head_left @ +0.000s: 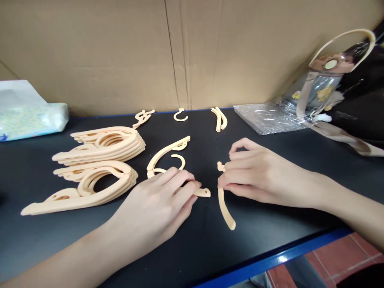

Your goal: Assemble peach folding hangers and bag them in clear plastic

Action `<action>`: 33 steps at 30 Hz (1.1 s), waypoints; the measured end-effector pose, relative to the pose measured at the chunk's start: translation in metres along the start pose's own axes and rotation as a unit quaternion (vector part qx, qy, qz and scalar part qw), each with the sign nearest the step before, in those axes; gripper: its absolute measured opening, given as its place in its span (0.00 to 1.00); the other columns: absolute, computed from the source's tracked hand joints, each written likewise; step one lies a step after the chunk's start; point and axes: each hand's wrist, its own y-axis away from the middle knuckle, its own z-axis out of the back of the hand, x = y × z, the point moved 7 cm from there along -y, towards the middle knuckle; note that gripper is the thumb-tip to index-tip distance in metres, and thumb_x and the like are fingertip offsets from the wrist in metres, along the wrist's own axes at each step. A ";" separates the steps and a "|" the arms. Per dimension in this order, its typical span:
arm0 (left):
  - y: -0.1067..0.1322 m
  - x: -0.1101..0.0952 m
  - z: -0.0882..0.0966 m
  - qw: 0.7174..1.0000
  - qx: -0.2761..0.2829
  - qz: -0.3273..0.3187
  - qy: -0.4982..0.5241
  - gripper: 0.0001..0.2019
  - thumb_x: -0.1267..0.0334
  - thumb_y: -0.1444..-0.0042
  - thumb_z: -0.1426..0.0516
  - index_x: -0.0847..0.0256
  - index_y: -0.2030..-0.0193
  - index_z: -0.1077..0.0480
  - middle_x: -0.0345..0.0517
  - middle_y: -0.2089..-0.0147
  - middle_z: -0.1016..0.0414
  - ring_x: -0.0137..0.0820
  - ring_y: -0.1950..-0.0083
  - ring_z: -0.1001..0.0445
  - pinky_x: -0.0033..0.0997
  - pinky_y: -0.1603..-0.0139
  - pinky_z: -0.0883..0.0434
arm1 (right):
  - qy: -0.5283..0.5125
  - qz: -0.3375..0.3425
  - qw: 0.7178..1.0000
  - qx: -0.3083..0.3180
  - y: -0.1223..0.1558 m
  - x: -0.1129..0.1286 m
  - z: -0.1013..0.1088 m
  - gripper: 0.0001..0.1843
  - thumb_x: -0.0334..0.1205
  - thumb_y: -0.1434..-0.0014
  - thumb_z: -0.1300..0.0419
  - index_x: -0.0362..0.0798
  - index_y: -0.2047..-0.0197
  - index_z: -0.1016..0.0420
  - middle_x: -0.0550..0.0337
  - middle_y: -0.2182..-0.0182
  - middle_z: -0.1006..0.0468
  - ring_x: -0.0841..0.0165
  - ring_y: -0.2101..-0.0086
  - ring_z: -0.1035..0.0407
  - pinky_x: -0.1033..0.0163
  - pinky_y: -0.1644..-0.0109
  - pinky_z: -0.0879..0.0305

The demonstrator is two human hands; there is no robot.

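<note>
My left hand (165,200) is closed on a cream plastic hanger arm (203,193); its end with a small hole sticks out past my fingers. Just beyond that hand lies another curved hanger piece (163,154), with a hook (180,161) beside it; my fingers partly hide both, and I cannot tell whether these join the arm. My right hand (258,172) pinches a curved hook piece (225,208), its knobbed end showing above the fingers and its curved end hanging toward me. A gap of dark table separates the two held pieces.
Stacks of folded cream hangers (111,188) stand at left. Along the back lie several loose hooks (144,117), a single hook (181,116) and curved arms (220,119). A plastic bag (264,118), a strapped bottle (322,88) and a tissue pack (33,114) flank the black table (180,256).
</note>
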 end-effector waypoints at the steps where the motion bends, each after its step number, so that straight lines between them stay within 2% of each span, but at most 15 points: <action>1: -0.001 0.000 0.000 1.000 -0.001 0.003 0.000 0.11 0.69 0.32 0.50 0.63 0.54 0.26 0.46 0.57 0.21 0.38 0.57 0.23 0.38 0.64 0.27 | -0.010 -0.001 1.000 -0.015 0.000 0.000 0.002 0.11 0.31 0.31 0.48 0.48 0.62 0.25 0.65 0.72 0.24 0.72 0.70 0.34 0.57 0.43 0.43; 3: -0.002 0.001 0.000 1.000 -0.002 0.006 0.001 0.10 0.69 0.33 0.49 0.63 0.54 0.26 0.46 0.56 0.21 0.39 0.56 0.23 0.38 0.63 0.27 | -0.042 -0.009 0.999 -0.033 0.000 -0.001 0.003 0.11 0.28 0.32 0.48 0.48 0.60 0.26 0.65 0.69 0.21 0.72 0.69 0.31 0.57 0.38 0.45; 5: -0.002 0.000 0.000 1.000 -0.002 0.004 0.004 0.09 0.69 0.33 0.49 0.63 0.54 0.27 0.46 0.56 0.21 0.39 0.56 0.24 0.39 0.61 0.27 | -0.092 -0.019 0.995 -0.036 -0.001 -0.002 0.004 0.13 0.25 0.35 0.50 0.47 0.58 0.26 0.64 0.67 0.20 0.72 0.68 0.29 0.58 0.38 0.43; 8: -0.003 0.000 0.001 1.000 -0.003 0.001 0.010 0.09 0.70 0.33 0.48 0.63 0.54 0.27 0.46 0.57 0.22 0.38 0.56 0.24 0.39 0.62 0.28 | -0.175 -0.044 0.983 -0.036 -0.001 -0.006 0.004 0.16 0.23 0.38 0.51 0.47 0.57 0.26 0.63 0.67 0.20 0.72 0.65 0.28 0.65 0.51 0.35; 10: -0.002 0.000 0.001 1.000 -0.002 0.001 0.012 0.09 0.71 0.34 0.48 0.63 0.55 0.27 0.46 0.57 0.22 0.38 0.57 0.24 0.39 0.62 0.28 | -0.220 -0.067 0.973 -0.031 -0.002 -0.009 0.004 0.15 0.23 0.36 0.52 0.46 0.58 0.26 0.62 0.66 0.20 0.74 0.64 0.28 0.69 0.59 0.36; 12: -0.002 0.001 0.001 1.000 0.000 0.002 0.014 0.09 0.71 0.34 0.48 0.63 0.54 0.27 0.46 0.57 0.22 0.38 0.57 0.24 0.39 0.62 0.28 | -0.261 -0.089 0.961 -0.019 -0.002 -0.011 0.001 0.15 0.24 0.34 0.52 0.45 0.58 0.26 0.62 0.66 0.20 0.76 0.66 0.29 0.70 0.62 0.37; 15: -0.002 0.000 0.000 1.000 0.005 0.002 0.020 0.09 0.71 0.34 0.48 0.63 0.55 0.27 0.47 0.57 0.23 0.39 0.56 0.25 0.40 0.60 0.28 | -0.325 -0.114 0.939 -0.012 -0.004 -0.013 -0.004 0.08 0.32 0.32 0.46 0.44 0.60 0.25 0.63 0.67 0.20 0.76 0.69 0.29 0.71 0.63 0.36; 17: -0.002 0.000 0.000 1.000 0.004 -0.002 0.021 0.09 0.71 0.33 0.49 0.63 0.57 0.27 0.47 0.57 0.23 0.40 0.56 0.25 0.41 0.60 0.28 | -0.359 -0.138 0.923 -0.013 -0.005 -0.016 -0.009 0.05 0.36 0.35 0.39 0.44 0.63 0.24 0.64 0.68 0.20 0.76 0.68 0.28 0.71 0.62 0.35; 21: -0.003 0.000 0.000 1.000 0.006 -0.001 0.009 0.10 0.70 0.33 0.49 0.62 0.57 0.26 0.45 0.63 0.25 0.39 0.62 0.26 0.40 0.65 0.29 | -0.397 -0.199 0.895 -0.023 -0.002 -0.025 -0.022 0.06 0.37 0.40 0.34 0.46 0.66 0.27 0.66 0.70 0.20 0.75 0.68 0.26 0.70 0.61 0.33; 24: -0.003 0.000 0.000 1.000 0.002 -0.001 0.014 0.08 0.68 0.33 0.47 0.63 0.53 0.27 0.46 0.58 0.23 0.40 0.58 0.25 0.40 0.62 0.29 | -0.412 -0.236 0.878 -0.057 0.003 -0.035 -0.025 0.11 0.37 0.41 0.34 0.49 0.59 0.32 0.68 0.68 0.24 0.74 0.69 0.27 0.69 0.62 0.31; 26: -0.002 0.000 -0.001 1.000 0.003 -0.002 0.020 0.08 0.67 0.33 0.47 0.62 0.51 0.28 0.46 0.56 0.22 0.39 0.56 0.24 0.39 0.61 0.28 | -0.390 -0.248 0.884 -0.068 0.004 -0.038 -0.024 0.12 0.36 0.40 0.36 0.50 0.54 0.34 0.68 0.68 0.27 0.75 0.70 0.30 0.69 0.66 0.32; 28: -0.001 0.000 -0.003 1.000 0.005 -0.001 0.027 0.09 0.67 0.32 0.48 0.62 0.50 0.28 0.46 0.55 0.22 0.38 0.56 0.24 0.38 0.61 0.29 | -0.325 -0.239 0.913 -0.063 0.003 -0.039 -0.022 0.06 0.34 0.37 0.40 0.49 0.56 0.31 0.66 0.67 0.30 0.75 0.70 0.34 0.70 0.69 0.36; 30: -0.001 0.001 -0.006 0.999 0.005 0.003 0.038 0.09 0.67 0.31 0.49 0.61 0.51 0.28 0.45 0.54 0.23 0.37 0.56 0.24 0.38 0.61 0.29 | -0.258 -0.213 0.941 -0.052 0.001 -0.037 -0.020 0.03 0.33 0.35 0.43 0.47 0.59 0.29 0.64 0.66 0.32 0.76 0.70 0.36 0.70 0.68 0.39; 33: 0.000 0.004 -0.008 0.998 0.001 0.019 0.067 0.09 0.67 0.31 0.50 0.59 0.53 0.29 0.43 0.54 0.24 0.36 0.56 0.26 0.37 0.60 0.30 | -0.229 -0.184 0.955 -0.032 -0.001 -0.034 -0.020 0.06 0.36 0.31 0.45 0.46 0.58 0.28 0.63 0.64 0.30 0.75 0.68 0.35 0.68 0.63 0.39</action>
